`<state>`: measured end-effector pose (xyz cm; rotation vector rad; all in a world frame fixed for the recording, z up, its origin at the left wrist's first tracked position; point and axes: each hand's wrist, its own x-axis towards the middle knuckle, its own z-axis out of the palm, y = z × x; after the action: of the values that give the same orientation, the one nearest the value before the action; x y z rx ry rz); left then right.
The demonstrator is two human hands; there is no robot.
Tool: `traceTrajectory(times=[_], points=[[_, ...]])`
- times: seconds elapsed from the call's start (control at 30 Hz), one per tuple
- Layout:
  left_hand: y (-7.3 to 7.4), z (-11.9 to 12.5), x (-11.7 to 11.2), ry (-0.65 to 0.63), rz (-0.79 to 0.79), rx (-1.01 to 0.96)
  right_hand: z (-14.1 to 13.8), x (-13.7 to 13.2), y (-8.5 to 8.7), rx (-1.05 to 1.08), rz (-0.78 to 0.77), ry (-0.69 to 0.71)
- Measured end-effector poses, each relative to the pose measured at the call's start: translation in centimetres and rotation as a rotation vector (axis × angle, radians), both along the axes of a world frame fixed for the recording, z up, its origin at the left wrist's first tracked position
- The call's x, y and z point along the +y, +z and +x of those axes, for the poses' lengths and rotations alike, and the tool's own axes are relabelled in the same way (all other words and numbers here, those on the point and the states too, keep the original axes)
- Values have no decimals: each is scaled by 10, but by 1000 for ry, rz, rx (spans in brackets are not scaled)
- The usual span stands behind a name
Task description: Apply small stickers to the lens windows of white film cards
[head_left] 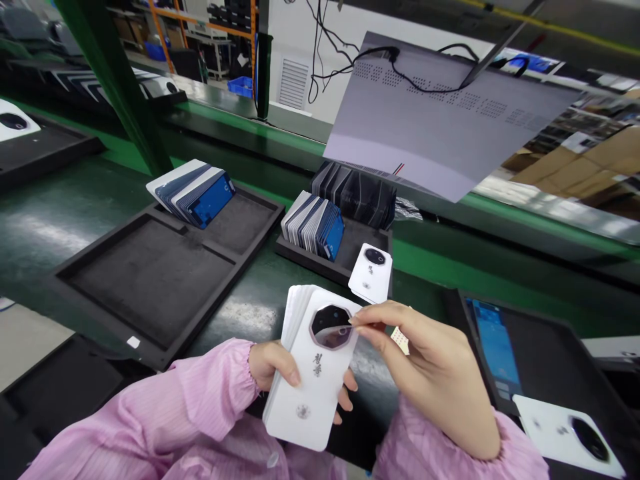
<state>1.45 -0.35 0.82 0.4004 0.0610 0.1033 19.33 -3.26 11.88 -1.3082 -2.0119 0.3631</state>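
Observation:
My left hand (274, 365) grips a fanned stack of white phone back covers (316, 400), thumb on the front face and fingers wrapped behind. The top cover carries a dark round camera area (327, 319) and printed characters below it. My right hand (435, 363) is closed in a pinch at the right edge of that camera area. Between thumb and forefinger is the edge of a thin, see-through film (336, 337), which lies across the lower part of the camera area. Just beyond the stack lies another white cover (370, 273).
A black tray (165, 280) at left holds upright covers (193, 190) with blue film. A smaller black tray (353, 240) holds more covers (313, 223). At right, a third tray (550, 340) has a blue sheet (495, 340) and a white cover (565, 430). A grey panel (425, 127) overhangs the bench.

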Motion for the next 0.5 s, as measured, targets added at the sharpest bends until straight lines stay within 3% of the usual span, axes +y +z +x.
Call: traceTrajectory(times=[0.27,0.5], points=[[1,0,1,-1,18,-3,-5,2,-7,-83,16,6],[-4,-2,2,65,67,-33,-11,12,-20,-151,-79,-133]])
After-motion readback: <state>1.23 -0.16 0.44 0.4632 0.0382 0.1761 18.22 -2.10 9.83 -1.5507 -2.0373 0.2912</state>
